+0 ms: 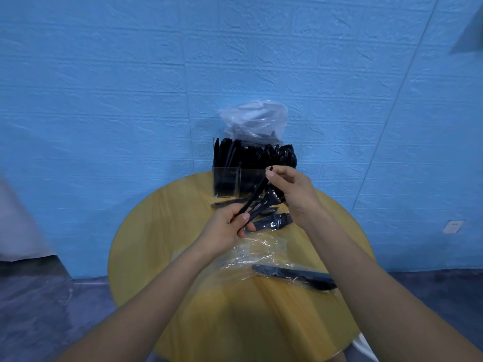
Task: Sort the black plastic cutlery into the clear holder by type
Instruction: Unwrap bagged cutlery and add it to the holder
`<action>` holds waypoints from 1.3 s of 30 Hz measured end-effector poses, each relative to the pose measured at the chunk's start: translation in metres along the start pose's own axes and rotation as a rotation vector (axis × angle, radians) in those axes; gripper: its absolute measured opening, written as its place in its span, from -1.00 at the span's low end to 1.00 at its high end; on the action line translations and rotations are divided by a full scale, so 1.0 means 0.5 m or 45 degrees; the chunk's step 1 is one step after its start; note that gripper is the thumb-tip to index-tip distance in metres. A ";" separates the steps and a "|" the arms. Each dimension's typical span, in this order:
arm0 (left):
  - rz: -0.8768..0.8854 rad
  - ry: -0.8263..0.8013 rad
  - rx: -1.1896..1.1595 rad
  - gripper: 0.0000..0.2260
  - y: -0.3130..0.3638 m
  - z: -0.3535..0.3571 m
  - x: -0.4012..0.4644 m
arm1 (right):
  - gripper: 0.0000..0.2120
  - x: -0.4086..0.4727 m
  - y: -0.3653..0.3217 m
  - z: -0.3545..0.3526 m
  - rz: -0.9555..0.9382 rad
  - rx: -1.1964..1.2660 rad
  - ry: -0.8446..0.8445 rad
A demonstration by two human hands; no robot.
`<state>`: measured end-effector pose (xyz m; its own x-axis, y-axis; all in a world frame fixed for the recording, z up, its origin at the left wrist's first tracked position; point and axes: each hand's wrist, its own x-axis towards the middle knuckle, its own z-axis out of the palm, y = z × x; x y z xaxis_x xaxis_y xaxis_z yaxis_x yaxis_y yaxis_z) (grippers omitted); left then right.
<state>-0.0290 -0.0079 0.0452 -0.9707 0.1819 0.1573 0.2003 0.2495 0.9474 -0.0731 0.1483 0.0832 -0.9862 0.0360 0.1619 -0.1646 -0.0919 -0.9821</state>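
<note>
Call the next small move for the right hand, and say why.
Probably lift the single piece pinched by the right hand clear of the bundle the left hand grips, then carry it to the clear holder just behind. Its type is unclear.

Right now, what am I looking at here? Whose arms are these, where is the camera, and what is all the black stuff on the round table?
There is no machine here. A person wears a camera on the head, looking down at their own two bare arms.

The left hand grips a small bundle of black plastic cutlery. The right hand pinches the top end of one long piece from that bundle.

On the round wooden table stands a clear holder with compartments already full of black cutlery. Behind it sits a plastic bag. More loose cutlery lies under the hands, and nearer the person lie crumpled clear wrapping and a wrapped pack of cutlery.
</note>
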 end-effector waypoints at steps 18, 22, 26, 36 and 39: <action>-0.141 0.418 -0.011 -0.78 -0.120 -0.147 0.103 | -0.78 0.251 -0.015 0.092 -0.376 0.040 0.476; -0.107 0.466 -0.108 -0.82 -0.126 -0.155 0.124 | -0.81 0.275 0.019 0.140 -0.530 -0.301 0.361; -0.105 0.458 -0.188 -0.86 -0.130 -0.155 0.133 | -0.95 0.290 0.064 0.165 -0.602 -0.676 0.247; -0.105 0.439 -0.311 -0.86 -0.112 -0.121 0.154 | -0.74 0.276 0.078 0.162 -0.731 -0.850 0.171; -0.113 0.446 -0.348 -0.84 -0.108 -0.100 0.169 | -0.70 0.230 0.075 0.131 -0.363 -0.627 0.016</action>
<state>-0.1285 -0.0537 0.0213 -0.9784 -0.1735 0.1126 0.1177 -0.0192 0.9929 -0.1942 0.0837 0.0714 -0.9034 0.0033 0.4287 -0.3920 0.3982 -0.8293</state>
